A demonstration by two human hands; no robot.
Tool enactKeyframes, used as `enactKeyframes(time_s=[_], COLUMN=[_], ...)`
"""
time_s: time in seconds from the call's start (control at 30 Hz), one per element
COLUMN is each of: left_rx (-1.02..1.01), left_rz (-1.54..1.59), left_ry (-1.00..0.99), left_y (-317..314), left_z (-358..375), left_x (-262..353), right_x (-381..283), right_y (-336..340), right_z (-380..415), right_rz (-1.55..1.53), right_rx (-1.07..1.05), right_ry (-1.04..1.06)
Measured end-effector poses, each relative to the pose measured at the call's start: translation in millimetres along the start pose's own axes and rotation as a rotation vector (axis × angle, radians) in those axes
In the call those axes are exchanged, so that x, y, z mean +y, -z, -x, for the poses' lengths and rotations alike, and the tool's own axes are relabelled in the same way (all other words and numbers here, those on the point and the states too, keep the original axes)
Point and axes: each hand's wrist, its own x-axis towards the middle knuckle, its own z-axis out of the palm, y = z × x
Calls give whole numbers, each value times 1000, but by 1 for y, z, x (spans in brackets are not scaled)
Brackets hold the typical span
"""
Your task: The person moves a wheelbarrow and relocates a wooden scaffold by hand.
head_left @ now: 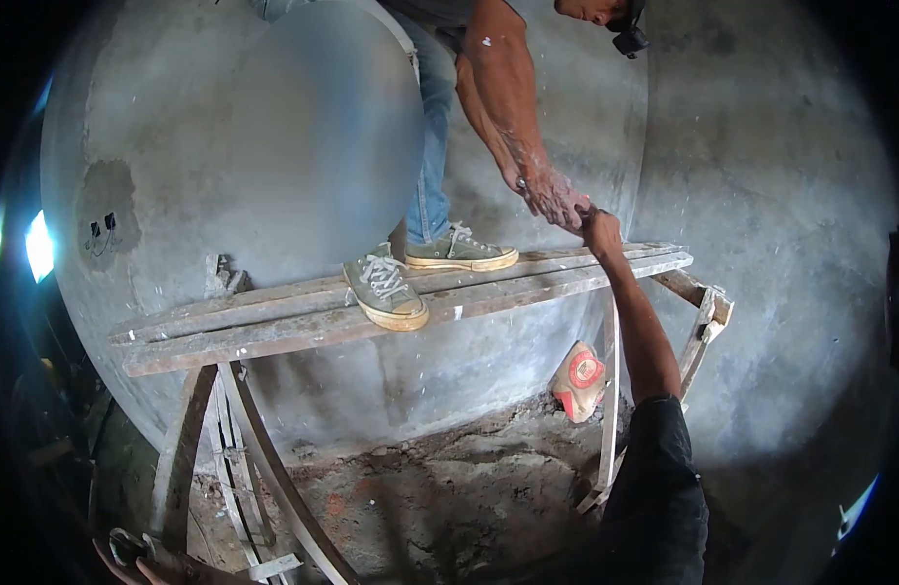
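Small dark object [588,212], its shape mostly hidden, sits between the wearer's bare right hand [602,234], fingers closed on it from below, and a co-worker's paste-smeared hands [556,198], just above and to the left of the grip. Below the grip run long, weathered wooden planks [303,334] on trestle legs, where the co-worker stands in green canvas sneakers with white laces [386,291], left of the grip. A tan paper sack with red print [578,382] leans farther below, near the grey plastered wall [761,322]. At lower left, well apart from the grip, the left hand [149,568] is partly visible beside a dark, rounded item [128,548]; whether it grips cannot be told.
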Motion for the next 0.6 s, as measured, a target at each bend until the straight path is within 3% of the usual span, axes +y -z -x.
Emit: enactKeyframes(time_s=[0.07,0.13,0.2,0.33,0.37,0.4,0.43,0.47,0.5,0.6], left_rx=[-128,-94,-62,-15,-32,-51,-52,-62,-48,-33], left_rz=[-17,149,-49,51,42,46,51,61,57,20], left_ry=[221,136,126,162,183,203,182,160,150,107], left_y=[0,-4,0,5,8,10,10,10,9,8], left_z=[2,4,2,-2,-3,-5,-5,-5,-5,-4], left_x=[-13,-18,-23,2,7,7,5,2,2,-6], right_x=[9,25,56,94,118,107,109,101,101,106], right_y=[-4,-13,-43,-82,-111,-109,-119,-123,-132,-161], right_z=[2,6,15,38,43,45,52,53,66,78], right_rz=[-18,40,12,88,5,1,23,107,-66,-219], right_rx=[-16,-86,-29,-140,-33,-137,-137,-273,-141,-115], right_ry=[57,4,71,58,121,-42,27,-76,-32,4])
